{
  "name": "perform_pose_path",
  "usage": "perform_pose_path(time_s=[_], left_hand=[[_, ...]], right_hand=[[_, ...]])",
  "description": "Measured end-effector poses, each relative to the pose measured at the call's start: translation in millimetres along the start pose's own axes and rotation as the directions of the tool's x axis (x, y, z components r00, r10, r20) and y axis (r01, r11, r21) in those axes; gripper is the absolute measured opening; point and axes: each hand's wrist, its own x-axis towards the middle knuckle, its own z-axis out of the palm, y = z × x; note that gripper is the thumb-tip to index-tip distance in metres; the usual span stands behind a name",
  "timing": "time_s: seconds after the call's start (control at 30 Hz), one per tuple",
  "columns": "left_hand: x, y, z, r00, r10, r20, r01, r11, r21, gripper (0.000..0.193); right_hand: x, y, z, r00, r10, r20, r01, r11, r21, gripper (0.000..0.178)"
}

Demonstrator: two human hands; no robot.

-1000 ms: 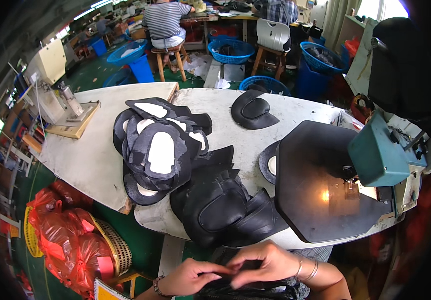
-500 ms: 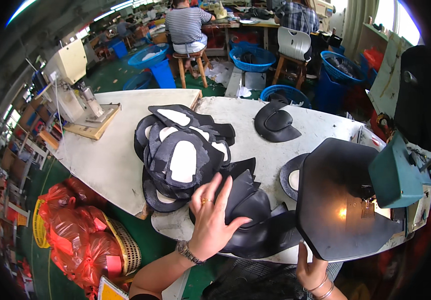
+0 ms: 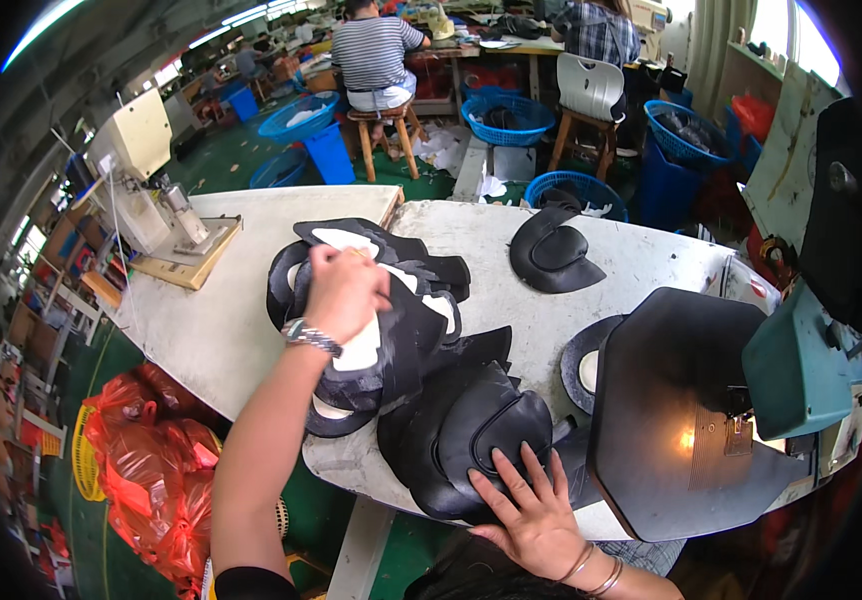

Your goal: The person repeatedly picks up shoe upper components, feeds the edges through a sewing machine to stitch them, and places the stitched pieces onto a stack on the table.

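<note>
Resting palm-down with fingers spread wide, the right hand (image 3: 541, 535) touches the near side of a pile of smooth black curved pieces with arched outlines (image 3: 466, 440), at the front of the long white counter (image 3: 496, 305). The left hand (image 3: 343, 297) is over a pile of dark curved pieces with white inserts (image 3: 359, 355), its fingers drawn in and blurred; whether they pinch a piece cannot be told.

The work looks partway through: 2 piles lie side by side, the left with several white inserts facing up, the right with smooth black faces up. 1 black crescent-shaped piece (image 3: 556, 255) lies apart, farther back, and 1 round-edged dark piece with a white centre (image 3: 589, 370) lies beside the black angular board (image 3: 651, 400) of the teal sewing machine (image 3: 796, 365). Which pieces are finished cannot be told; the piles suggest plenty is left to handle.
</note>
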Motion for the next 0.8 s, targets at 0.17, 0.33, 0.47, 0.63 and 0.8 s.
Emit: perform_pose_path(time_s=[0.17, 0.33, 0.47, 0.63, 0.8], left_hand=[[-46.6, 5.8, -84.5, 0.809, -0.283, -0.515, 0.141, 0.944, -0.297, 0.016], [-116.8, 68.4, -122.5, 0.782, -0.515, -0.351, 0.123, 0.680, -0.723, 0.019], [-171.9, 123.6, -106.7, 0.774, -0.545, -0.321, 0.116, 0.621, -0.775, 0.026], [-202.6, 109.8, -100.6, 0.942, -0.227, 0.248, 0.334, 0.541, -0.772, 0.035], [-170.5, 152.9, -113.9, 0.956, 0.290, -0.049, -0.245, 0.695, -0.676, 0.076]], right_hand=[[-2.9, 0.5, -2.4, 0.984, 0.046, -0.175, -0.002, 0.970, 0.242, 0.063], [15.2, -12.3, -15.8, 0.940, 0.069, -0.335, 0.156, 0.786, 0.598, 0.069], [34.3, -39.4, -16.7, 0.938, 0.305, -0.168, 0.190, -0.044, 0.981, 0.065], [6.2, -31.9, -26.4, 0.905, 0.426, -0.023, -0.041, 0.141, 0.989, 0.015], [-18.0, -31.0, -42.8, 0.960, 0.278, 0.032, -0.090, 0.197, 0.976, 0.014]])
